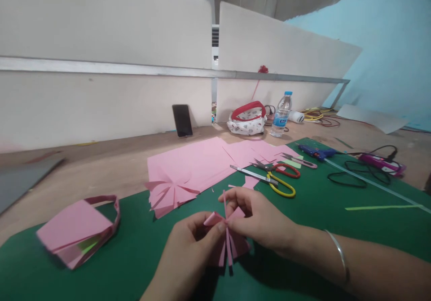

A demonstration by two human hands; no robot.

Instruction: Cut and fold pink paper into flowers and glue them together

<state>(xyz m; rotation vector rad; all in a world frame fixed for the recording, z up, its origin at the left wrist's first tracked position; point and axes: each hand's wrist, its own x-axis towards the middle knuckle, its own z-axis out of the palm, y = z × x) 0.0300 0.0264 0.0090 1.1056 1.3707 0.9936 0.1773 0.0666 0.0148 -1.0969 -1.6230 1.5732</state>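
Note:
Between my two hands is a piece of pink paper (pixel 237 243) with several cut strips that fan out downward. My left hand (pixel 198 242) pinches its middle from the left, thumb on top. My right hand (pixel 247 213) grips it from the right, next to an upright narrow strip. Beyond them, a second fan-cut pink piece (pixel 173 192) lies on large pink sheets (pixel 191 159). A folded pink paper shape with a looped band (pixel 76 229) rests at the left of the green mat (pixel 134 247).
Scissors (pixel 283 184), a silver pen-like tool (pixel 254 174), a cutter (pixel 299 160) and a blue glue gun (pixel 316 152) lie beyond my right hand. Farther back stand a phone (pixel 182 120), a white-and-red pouch (pixel 247 120) and a water bottle (pixel 281 116). Black cable (pixel 350 182) curls at right.

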